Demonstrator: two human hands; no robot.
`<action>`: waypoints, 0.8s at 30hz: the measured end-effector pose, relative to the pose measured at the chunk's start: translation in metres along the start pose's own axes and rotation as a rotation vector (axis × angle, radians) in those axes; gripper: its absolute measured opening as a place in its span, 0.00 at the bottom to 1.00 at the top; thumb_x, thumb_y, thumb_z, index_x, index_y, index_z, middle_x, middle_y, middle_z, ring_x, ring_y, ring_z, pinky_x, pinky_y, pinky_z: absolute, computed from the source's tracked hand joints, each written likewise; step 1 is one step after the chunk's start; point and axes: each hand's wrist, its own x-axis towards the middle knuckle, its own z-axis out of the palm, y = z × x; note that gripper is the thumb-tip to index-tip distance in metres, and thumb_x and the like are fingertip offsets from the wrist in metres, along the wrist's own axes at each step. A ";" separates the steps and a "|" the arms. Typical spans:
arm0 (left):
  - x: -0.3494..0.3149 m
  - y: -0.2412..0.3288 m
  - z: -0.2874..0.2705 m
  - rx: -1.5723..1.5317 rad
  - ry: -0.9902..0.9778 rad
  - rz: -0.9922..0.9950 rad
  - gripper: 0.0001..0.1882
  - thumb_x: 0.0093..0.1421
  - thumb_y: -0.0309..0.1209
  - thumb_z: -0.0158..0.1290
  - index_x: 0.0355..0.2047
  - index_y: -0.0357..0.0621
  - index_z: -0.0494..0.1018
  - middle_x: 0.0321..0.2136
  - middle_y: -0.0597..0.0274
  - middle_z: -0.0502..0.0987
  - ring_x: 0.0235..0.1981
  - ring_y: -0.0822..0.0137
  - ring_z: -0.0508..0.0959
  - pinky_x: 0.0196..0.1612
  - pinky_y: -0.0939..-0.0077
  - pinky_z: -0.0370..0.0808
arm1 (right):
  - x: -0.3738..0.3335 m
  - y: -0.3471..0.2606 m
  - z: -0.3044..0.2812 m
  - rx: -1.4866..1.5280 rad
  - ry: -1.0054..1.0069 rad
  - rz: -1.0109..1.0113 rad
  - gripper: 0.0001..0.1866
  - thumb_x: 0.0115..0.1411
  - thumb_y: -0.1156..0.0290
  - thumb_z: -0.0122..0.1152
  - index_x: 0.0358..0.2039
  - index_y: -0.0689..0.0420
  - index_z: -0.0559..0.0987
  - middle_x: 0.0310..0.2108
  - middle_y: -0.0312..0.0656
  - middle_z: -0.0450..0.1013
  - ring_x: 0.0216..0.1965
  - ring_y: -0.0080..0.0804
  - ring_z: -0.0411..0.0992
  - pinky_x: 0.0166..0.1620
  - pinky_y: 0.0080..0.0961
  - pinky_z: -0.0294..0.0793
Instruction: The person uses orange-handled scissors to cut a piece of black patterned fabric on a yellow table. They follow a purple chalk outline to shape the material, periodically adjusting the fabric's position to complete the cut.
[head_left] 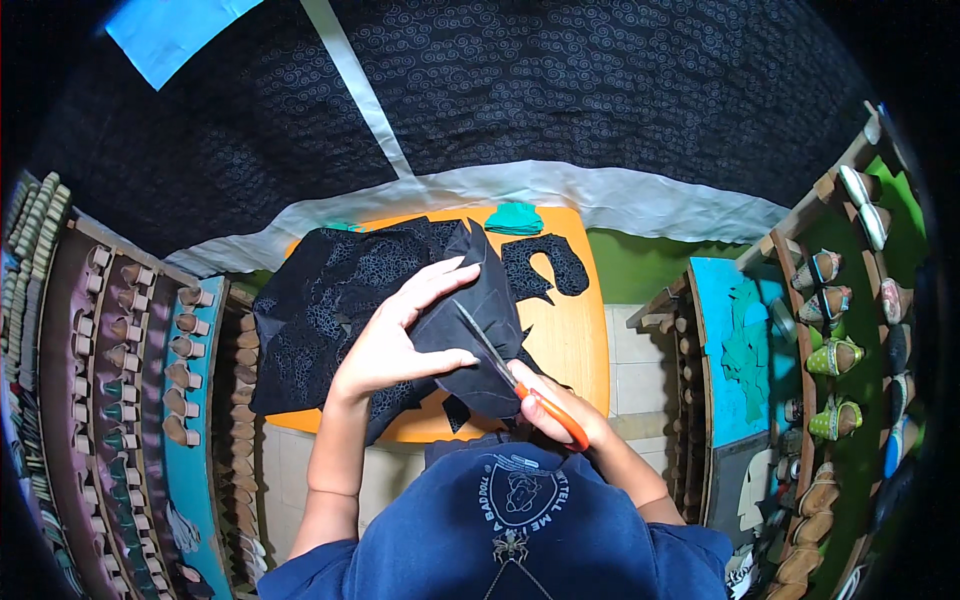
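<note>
My left hand (400, 335) grips a dark piece of fabric (490, 295) above the table, its thumb on the near face and its fingers along the upper left edge. In my right hand (550, 405) is a pair of scissors (568, 422) with orange handles. Their metal blades lie across the front of the fabric, pointing up and left; whether they are cutting into it I cannot tell. Beneath and to the left, black lacy fabric (340, 290) is heaped on the orange table (592, 350). A curved black lace piece (570, 265) lies to the right of the held fabric.
Folded green cloth (513, 218) sits at the table's far edge. Racks of wooden shoe lasts (185, 375) stand on the left. At right are a blue surface with green scraps (742, 350) and shelves of shoes (835, 360). A black patterned curtain (600, 90) hangs behind.
</note>
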 end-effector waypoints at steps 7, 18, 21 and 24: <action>-0.007 0.006 0.009 0.054 0.082 -0.028 0.38 0.32 0.31 0.64 0.48 0.41 0.64 0.51 0.50 0.60 0.54 0.60 0.59 0.55 0.70 0.53 | -0.001 -0.002 0.004 -0.024 0.066 -0.032 0.28 0.56 0.43 0.32 0.36 0.61 0.58 0.23 0.48 0.61 0.26 0.42 0.63 0.31 0.30 0.62; -0.013 0.009 0.017 0.026 0.186 -0.035 0.37 0.34 0.31 0.63 0.48 0.42 0.65 0.50 0.50 0.60 0.53 0.59 0.60 0.55 0.69 0.55 | -0.003 -0.009 0.011 0.033 0.104 -0.026 0.29 0.55 0.40 0.32 0.31 0.60 0.57 0.19 0.46 0.58 0.21 0.40 0.59 0.26 0.30 0.60; -0.014 0.009 0.017 0.044 0.193 -0.024 0.36 0.34 0.32 0.62 0.48 0.43 0.65 0.50 0.50 0.61 0.53 0.58 0.61 0.54 0.68 0.56 | -0.002 -0.007 0.012 0.042 0.098 -0.028 0.31 0.54 0.39 0.31 0.31 0.60 0.57 0.19 0.46 0.57 0.20 0.40 0.59 0.26 0.30 0.60; -0.014 0.009 0.018 0.043 0.196 -0.022 0.36 0.34 0.31 0.62 0.48 0.43 0.65 0.50 0.50 0.61 0.53 0.58 0.60 0.54 0.69 0.56 | -0.003 -0.008 0.013 0.044 0.100 -0.017 0.32 0.53 0.37 0.31 0.30 0.60 0.57 0.18 0.46 0.57 0.20 0.40 0.59 0.26 0.30 0.60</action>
